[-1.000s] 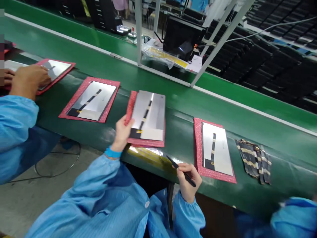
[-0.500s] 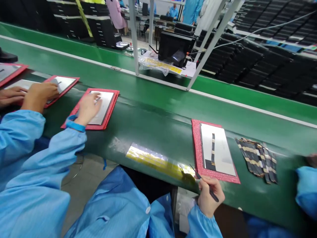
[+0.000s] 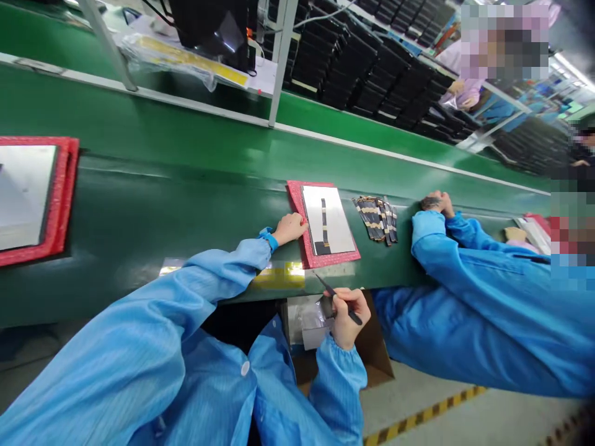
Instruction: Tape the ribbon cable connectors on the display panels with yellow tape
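Observation:
My left hand [image 3: 290,228], a blue band at its wrist, grips the left edge of a red bubble-wrap sheet [image 3: 298,197]. On that sheet lies a silvery flat panel [image 3: 341,226], its dark ribbon cable [image 3: 324,217] running lengthwise down to a black patch. Just below the sheet, my right hand [image 3: 349,314] is closed around dark tweezers [image 3: 329,288], their tips pointing up and left, apart from the panel. Partly behind my left forearm lies a clear film with yellow strips [image 3: 279,276]. A bunch of dark ribbon cables [image 3: 379,218] lies right of the panel.
Another silvery panel [image 3: 28,192] rests on red bubble wrap at the left. A co-worker's hands [image 3: 437,202] are on the bench at the right. Metal posts [image 3: 281,68] rise behind the green bench. Below the edge stands an open cardboard box [image 3: 377,356].
My view has turned right. My left hand has left the panel at the left and now holds the edge of the other panel's red bubble wrap. The tweezers stay in my right hand.

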### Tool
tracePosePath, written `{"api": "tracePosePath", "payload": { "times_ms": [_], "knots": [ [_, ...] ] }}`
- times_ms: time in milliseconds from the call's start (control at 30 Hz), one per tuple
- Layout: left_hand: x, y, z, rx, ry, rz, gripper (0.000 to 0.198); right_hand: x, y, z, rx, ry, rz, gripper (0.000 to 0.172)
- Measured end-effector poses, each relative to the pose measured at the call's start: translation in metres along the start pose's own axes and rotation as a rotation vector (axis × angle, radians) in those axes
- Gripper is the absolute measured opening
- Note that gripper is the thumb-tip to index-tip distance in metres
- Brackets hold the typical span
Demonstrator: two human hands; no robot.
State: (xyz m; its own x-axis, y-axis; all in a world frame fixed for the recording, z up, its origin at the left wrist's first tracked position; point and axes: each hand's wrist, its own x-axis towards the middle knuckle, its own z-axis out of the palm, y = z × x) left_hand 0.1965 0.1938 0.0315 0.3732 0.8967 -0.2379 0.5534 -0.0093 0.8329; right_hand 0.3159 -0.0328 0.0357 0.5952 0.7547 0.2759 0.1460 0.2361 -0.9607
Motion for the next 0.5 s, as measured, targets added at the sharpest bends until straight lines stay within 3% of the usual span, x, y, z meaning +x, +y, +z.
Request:
{"api": "tracePosePath", "payload": {
  "times_ms": [133, 300, 400, 500],
  "knots": [
    [0.007, 0.007, 0.013, -0.135, 0.140, -0.104, 0.031, -0.004, 0.004, -0.014, 0.019, 0.027, 0.008, 0.015],
    [0.011, 0.023, 0.015, -0.299, 0.220, -0.102, 0.031, -0.004, -0.002, -0.003, 0.035, 0.006, 0.007, 0.015],
    [0.003, 0.020, -0.014, -0.363, 0.216, -0.037, 0.031, -0.003, -0.007, 0.006, 0.046, -0.036, 0.004, 0.015],
    [-0.022, -0.001, -0.065, -0.390, 0.247, 0.016, 0.027, -0.001, -0.008, 0.011, -0.001, -0.095, 0.046, 0.015]
  ]
}}
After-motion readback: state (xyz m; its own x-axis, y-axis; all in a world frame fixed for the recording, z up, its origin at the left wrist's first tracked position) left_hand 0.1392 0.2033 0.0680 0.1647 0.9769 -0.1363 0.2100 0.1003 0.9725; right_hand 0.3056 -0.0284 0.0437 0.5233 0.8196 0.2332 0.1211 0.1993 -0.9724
